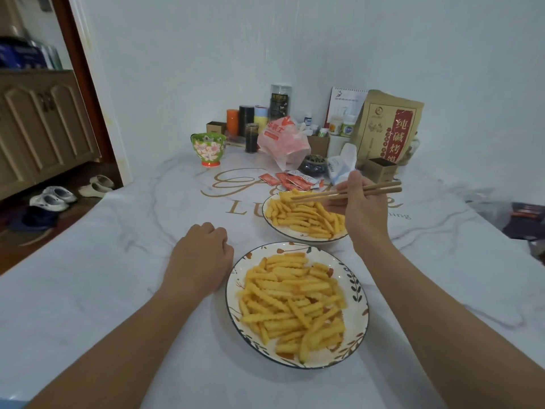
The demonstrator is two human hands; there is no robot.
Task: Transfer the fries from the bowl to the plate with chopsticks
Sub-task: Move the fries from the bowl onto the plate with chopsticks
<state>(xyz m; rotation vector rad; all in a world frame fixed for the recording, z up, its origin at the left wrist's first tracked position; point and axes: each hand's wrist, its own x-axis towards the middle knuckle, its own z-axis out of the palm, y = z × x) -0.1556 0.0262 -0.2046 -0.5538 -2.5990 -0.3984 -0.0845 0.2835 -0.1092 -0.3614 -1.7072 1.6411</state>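
Fries (303,215), chopsticks (348,193) gripped in raised right hand (364,208), left hand (203,255) fisted

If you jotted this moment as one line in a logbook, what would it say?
right hand: holds chopsticks | tips: over far dish of fries, none visibly pinched | left hand: curled, resting beside near dish
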